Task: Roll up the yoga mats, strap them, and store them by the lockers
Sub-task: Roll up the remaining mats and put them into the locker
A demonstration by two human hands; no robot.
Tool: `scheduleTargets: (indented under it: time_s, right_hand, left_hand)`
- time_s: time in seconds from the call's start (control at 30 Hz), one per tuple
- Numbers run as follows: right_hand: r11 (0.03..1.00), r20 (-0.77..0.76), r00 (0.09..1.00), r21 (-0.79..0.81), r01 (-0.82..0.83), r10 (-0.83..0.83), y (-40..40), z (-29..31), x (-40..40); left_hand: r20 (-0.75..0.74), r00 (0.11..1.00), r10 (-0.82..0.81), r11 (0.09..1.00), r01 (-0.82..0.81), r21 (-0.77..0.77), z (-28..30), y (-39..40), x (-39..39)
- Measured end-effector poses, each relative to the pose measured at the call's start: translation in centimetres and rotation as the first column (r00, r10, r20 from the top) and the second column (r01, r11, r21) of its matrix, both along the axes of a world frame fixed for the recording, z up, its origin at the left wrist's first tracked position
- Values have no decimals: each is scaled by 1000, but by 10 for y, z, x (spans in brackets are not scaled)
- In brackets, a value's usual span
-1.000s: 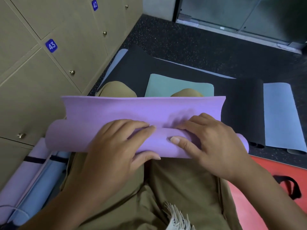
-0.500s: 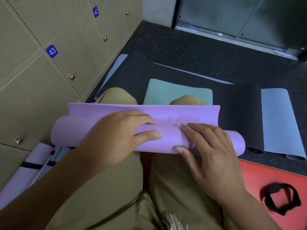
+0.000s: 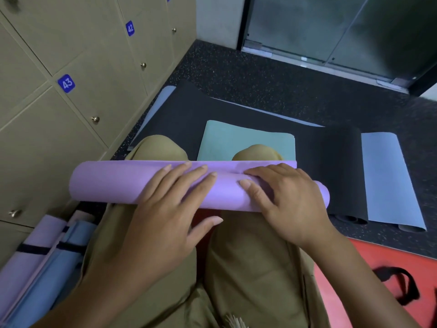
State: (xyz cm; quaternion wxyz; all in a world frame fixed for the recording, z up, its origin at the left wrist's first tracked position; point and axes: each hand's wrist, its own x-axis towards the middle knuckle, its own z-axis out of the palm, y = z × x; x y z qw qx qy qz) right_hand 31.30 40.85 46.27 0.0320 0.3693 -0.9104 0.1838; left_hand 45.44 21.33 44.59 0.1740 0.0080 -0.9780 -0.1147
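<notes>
A purple yoga mat [image 3: 113,183], almost fully rolled, lies across my thighs with only a narrow flap left beyond the roll. My left hand [image 3: 165,209] presses flat on the middle of the roll, fingers straight. On the right part of the roll my right hand [image 3: 288,200] rests with its fingers bent over the top and the thumb on the near side. A black strap [image 3: 399,287] lies on the red mat [image 3: 369,254] at the lower right.
Beige lockers [image 3: 78,107] numbered 42 and 43 line the left. Rolled, strapped purple and blue mats [image 3: 45,254] lie at their foot. A black mat [image 3: 331,166], a teal mat [image 3: 227,140] and a light blue mat [image 3: 387,181] lie on the floor ahead. Glass doors stand at the back.
The purple mat's loose flap has shrunk as the roll grew away from me. Both hands slid forward over the roll, and the left hand flattened.
</notes>
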Motion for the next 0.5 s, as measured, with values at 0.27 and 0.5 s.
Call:
scheduleTargets:
  time_s: [0.27, 0.5]
  right_hand:
    - [992, -140, 990, -127, -22, 4, 9, -11, 12]
    - [992, -129, 990, -116, 39, -54, 9, -25, 10]
  left_hand:
    - [77, 997, 11, 998, -6, -66, 2, -20, -33]
    - [188, 981, 42, 991, -17, -132, 8, -30, -61]
